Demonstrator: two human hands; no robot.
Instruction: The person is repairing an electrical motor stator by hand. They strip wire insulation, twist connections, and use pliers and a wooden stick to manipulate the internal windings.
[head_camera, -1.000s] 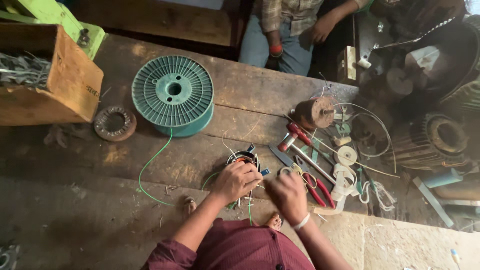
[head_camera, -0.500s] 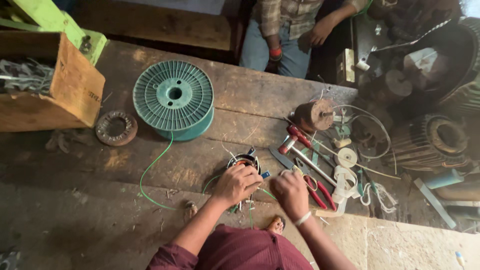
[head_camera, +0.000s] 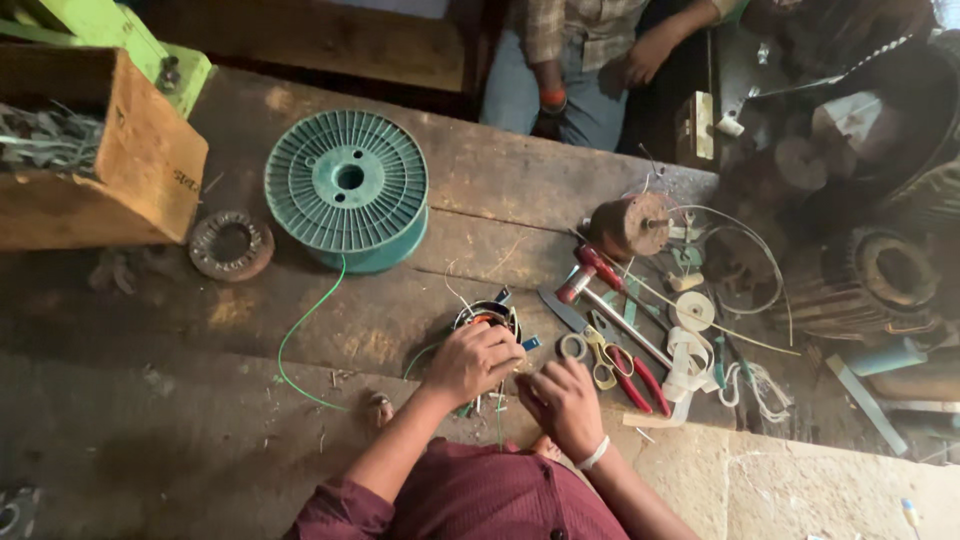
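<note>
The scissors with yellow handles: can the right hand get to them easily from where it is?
Probably yes. The scissors lie flat on the wooden workbench just beside the right hand, and nothing stands between them; the red-handled pliers lie on their far side.

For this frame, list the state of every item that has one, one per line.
Left hand: closed over the small round wound coil part.
Right hand: fingers curled beside the left hand; what it pinches cannot be told.
Large green plastic wire spool: lying flat, green wire trailing off it.
Yellow-handled scissors: lying on the wooden bench, untouched.
Red-handled pliers: lying flat, untouched.
Wooden box: open, holding metal scrap.
</note>
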